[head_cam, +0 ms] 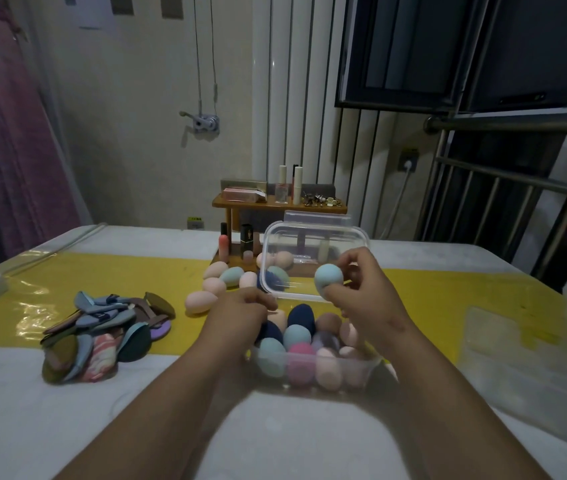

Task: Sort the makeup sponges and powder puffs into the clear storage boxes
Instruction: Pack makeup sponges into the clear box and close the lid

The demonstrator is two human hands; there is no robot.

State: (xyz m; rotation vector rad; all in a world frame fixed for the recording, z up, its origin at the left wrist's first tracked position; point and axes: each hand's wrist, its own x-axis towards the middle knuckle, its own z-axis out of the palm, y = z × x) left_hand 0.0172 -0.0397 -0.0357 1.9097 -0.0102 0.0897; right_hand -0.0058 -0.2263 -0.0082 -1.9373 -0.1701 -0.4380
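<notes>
A light blue sponge (329,276) is pinched in the right hand (365,289) between thumb and fingertips. It is held above the far edge of the near clear storage box (361,375), in front of a second clear box (316,237) that is tipped up on its side. The near box is already filled with many sponges (301,362) (teal, pink, peach, navy, purple). The left hand (240,311) is placed over the far left corner of this box with its fingers curled down; whether something is gripped there cannot be told. More loose sponges (206,299) are lying just left of the boxes on the yellow strip (102,271). The powder puffs (102,327) are heaped well apart to the left, still outside any box. Behind, cosmetics are kept on a wooden shelf (275,204).
</notes>
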